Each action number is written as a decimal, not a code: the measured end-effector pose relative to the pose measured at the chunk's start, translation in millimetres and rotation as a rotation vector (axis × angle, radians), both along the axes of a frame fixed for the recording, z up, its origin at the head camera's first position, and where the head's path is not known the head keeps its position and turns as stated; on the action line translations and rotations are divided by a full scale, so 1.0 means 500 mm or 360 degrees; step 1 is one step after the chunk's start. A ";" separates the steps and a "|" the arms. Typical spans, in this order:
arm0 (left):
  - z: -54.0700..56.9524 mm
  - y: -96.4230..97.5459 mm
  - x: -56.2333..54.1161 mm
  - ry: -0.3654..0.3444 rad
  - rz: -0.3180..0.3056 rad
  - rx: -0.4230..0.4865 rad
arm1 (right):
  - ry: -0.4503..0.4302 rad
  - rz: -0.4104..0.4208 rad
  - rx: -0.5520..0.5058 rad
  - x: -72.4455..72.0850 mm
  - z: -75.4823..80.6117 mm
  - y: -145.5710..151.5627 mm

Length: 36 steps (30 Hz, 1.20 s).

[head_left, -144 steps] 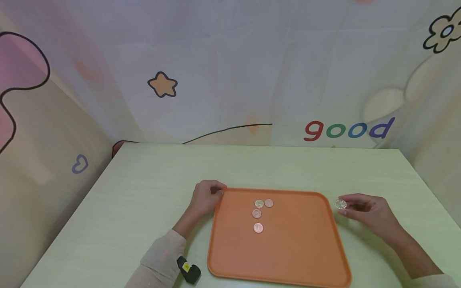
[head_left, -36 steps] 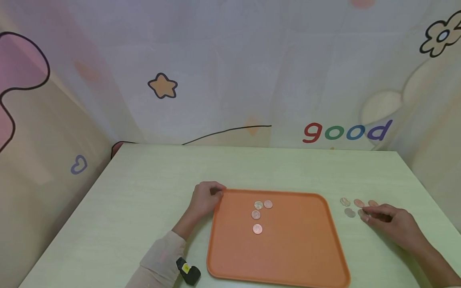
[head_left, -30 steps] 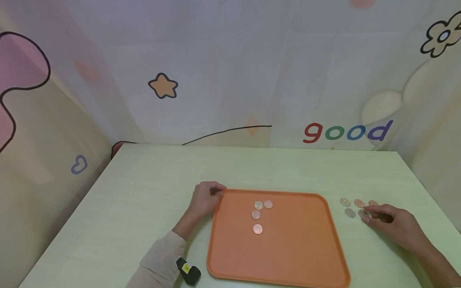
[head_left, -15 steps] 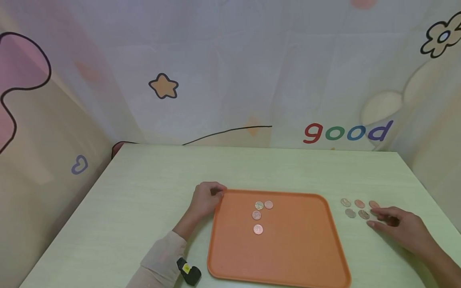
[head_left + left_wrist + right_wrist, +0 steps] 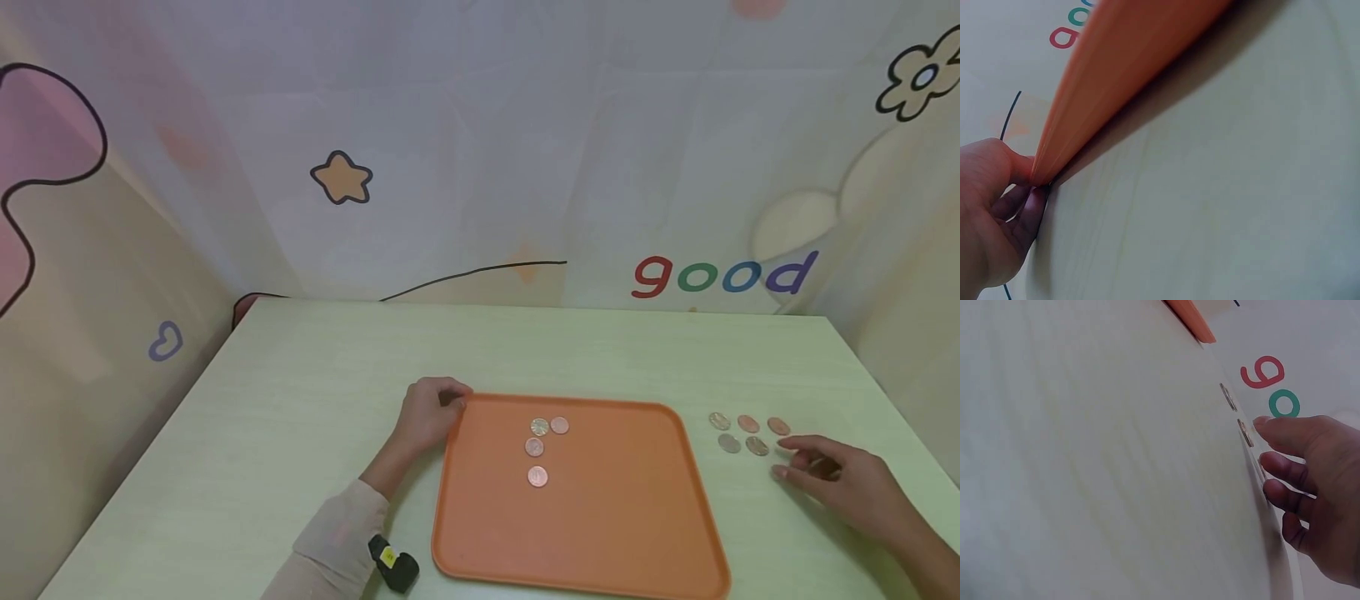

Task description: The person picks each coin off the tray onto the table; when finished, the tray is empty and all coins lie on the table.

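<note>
My left hand (image 5: 423,419) pinches the far left corner of an orange tray (image 5: 626,508) between thumb and fingers. The left wrist view shows that grip on the tray's rim (image 5: 1072,119) from the side. Several small round coins (image 5: 537,477) lie towards the left half of the tray, copper-coloured and silvery. Off its right side, several more coins (image 5: 757,446) sit in two short rows on the table. My right hand (image 5: 851,483) hovers just right of these coins, thumb and index finger apart, holding nothing. In the right wrist view two coins (image 5: 1245,432) appear edge-on near the thumb.
The pale green table (image 5: 345,358) reaches back to a printed cloth backdrop (image 5: 465,167) with a star and the word "good". Cloth also rises at both sides. A small black device with a yellow label (image 5: 393,567) sits at my left sleeve, near the tray.
Earlier my right hand held a silvery coin beside the tray. It moved right, let go of a coin among those on the table, and drew back slightly. The left hand stayed put.
</note>
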<state>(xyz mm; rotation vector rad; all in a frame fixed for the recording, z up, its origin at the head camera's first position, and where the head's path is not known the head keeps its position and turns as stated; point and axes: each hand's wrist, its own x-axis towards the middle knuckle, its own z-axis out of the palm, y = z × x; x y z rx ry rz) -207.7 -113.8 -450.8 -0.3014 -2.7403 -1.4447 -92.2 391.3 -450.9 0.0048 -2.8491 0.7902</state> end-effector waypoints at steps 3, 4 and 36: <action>0.002 0.000 0.001 0.0000 -0.0007 -0.0004 | 0.0071 0.0028 -0.0063 0.006 -0.004 -0.009; 0.001 0.000 0.001 0.0001 -0.0009 -0.0008 | 0.0101 0.0041 -0.0094 0.007 -0.005 -0.013; -0.004 -0.001 -0.001 0.0044 0.0013 0.0014 | 0.0277 0.0624 -0.0201 -0.035 0.052 -0.186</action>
